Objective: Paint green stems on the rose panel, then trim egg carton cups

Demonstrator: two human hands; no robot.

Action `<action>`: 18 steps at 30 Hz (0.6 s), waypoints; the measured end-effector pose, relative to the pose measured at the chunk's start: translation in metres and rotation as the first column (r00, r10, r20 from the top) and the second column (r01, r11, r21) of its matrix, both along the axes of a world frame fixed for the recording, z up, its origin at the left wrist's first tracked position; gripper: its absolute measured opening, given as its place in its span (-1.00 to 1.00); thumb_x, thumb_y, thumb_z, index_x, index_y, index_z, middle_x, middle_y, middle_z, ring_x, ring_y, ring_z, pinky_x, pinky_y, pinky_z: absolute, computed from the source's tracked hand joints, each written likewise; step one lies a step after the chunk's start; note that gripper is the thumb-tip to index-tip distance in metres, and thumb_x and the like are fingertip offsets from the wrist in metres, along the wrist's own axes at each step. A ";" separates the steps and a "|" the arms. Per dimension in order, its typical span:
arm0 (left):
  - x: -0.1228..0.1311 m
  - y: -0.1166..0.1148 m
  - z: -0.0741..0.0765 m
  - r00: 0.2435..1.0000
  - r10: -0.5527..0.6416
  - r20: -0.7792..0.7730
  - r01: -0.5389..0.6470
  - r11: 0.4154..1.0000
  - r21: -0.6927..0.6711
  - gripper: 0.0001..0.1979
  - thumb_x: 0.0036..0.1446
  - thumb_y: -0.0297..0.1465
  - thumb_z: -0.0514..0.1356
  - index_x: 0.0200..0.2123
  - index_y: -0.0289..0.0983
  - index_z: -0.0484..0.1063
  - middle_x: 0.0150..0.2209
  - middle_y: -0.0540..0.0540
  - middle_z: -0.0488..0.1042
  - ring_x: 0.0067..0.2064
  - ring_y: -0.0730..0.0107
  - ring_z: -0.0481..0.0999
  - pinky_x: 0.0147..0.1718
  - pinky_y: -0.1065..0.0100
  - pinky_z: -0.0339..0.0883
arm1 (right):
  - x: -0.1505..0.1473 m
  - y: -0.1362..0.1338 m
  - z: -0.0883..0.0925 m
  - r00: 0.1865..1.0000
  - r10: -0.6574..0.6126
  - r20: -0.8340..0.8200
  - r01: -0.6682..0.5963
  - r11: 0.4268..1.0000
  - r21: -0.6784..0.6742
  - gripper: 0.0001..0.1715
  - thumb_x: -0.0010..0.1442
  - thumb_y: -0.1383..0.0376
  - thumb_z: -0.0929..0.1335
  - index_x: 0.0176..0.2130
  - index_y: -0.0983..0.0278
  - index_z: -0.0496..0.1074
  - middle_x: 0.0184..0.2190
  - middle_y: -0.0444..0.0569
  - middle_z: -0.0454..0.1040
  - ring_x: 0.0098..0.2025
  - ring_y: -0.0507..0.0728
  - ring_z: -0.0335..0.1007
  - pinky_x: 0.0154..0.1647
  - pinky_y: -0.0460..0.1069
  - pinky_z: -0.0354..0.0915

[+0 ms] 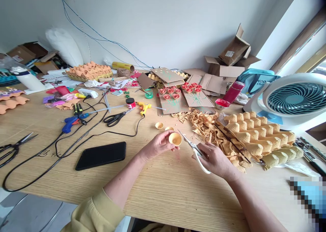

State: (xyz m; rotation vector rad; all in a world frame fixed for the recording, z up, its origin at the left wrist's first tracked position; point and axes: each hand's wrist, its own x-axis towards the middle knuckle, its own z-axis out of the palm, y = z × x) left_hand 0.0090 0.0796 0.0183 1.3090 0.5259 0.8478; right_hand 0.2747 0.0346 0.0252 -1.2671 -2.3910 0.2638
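A small yellow-orange cup [175,139] is pinched in the fingers of my left hand [159,145]. Close on its right, my right hand [212,159] grips white-handled scissors [195,149], with the tips pointing up and left near the cup's rim. Two similar cups lie on the table just beyond: one on the left [159,125], another [169,128] partly hidden behind my left hand. Cut scraps [206,126] are heaped beyond my right hand, beside stacked egg trays [254,133].
A black phone [101,155] lies left of my left arm. Black scissors [117,119], a yellow glue gun [144,107], a blue glue gun [70,124] and looping cords are farther back. Red paper-like flowers [171,92] sit on cardboard; a white fan [292,99] stands right.
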 end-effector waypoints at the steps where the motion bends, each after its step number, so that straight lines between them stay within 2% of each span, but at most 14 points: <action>1: 0.000 0.000 0.000 1.000 0.003 0.012 -0.003 1.000 -0.003 -0.52 0.12 -0.27 0.36 0.07 -0.30 0.37 -0.18 -0.14 0.48 -0.21 0.31 0.56 -0.29 0.36 0.40 | 0.000 0.000 0.000 1.000 -0.021 -0.013 0.021 1.000 0.001 -0.62 0.35 0.11 0.28 -0.45 0.20 0.17 -0.56 -0.16 0.28 -0.48 0.05 0.20 -0.39 -0.05 0.13; 7: 0.007 -0.002 -0.003 0.997 0.070 0.020 -0.069 0.995 -0.071 -0.43 0.06 -0.31 0.40 0.11 -0.29 0.33 -0.16 -0.11 0.40 -0.26 0.43 0.48 -0.36 0.41 0.38 | 0.000 0.004 -0.002 0.996 -0.093 -0.004 0.093 0.995 0.042 -0.65 0.33 0.10 0.28 -0.44 0.20 0.21 -0.57 -0.16 0.32 -0.48 0.05 0.27 -0.38 -0.04 0.14; 11: 0.010 -0.002 -0.004 0.995 0.094 -0.036 -0.096 0.994 -0.043 -0.39 0.00 -0.30 0.43 0.09 -0.29 0.33 -0.18 -0.07 0.35 -0.31 0.51 0.40 -0.40 0.45 0.36 | 0.000 0.005 -0.002 0.991 -0.129 0.030 0.127 0.991 0.045 -0.66 0.32 0.12 0.26 -0.44 0.20 0.19 -0.58 -0.17 0.32 -0.51 0.04 0.25 -0.39 -0.03 0.14; 15: 0.010 -0.001 -0.002 0.987 0.137 -0.089 -0.137 0.991 0.000 -0.38 -0.04 -0.26 0.45 0.06 -0.29 0.33 -0.18 -0.09 0.34 -0.27 0.45 0.38 -0.44 0.47 0.34 | 0.003 0.005 -0.001 0.986 -0.161 0.037 0.163 0.985 -0.058 -0.67 0.32 0.09 0.24 -0.42 0.20 0.22 -0.59 -0.18 0.31 -0.55 0.02 0.21 -0.45 -0.06 0.10; 18: 0.010 -0.001 -0.001 0.978 0.168 -0.122 -0.164 0.986 0.040 -0.39 -0.03 -0.23 0.44 0.04 -0.30 0.33 -0.16 -0.12 0.38 -0.29 0.47 0.36 -0.46 0.48 0.31 | 0.008 0.006 0.000 0.971 -0.228 0.078 0.237 0.962 -0.138 -0.66 0.28 0.09 0.26 -0.46 0.19 0.21 -0.63 -0.20 0.26 -0.59 0.01 0.12 -0.52 -0.07 0.03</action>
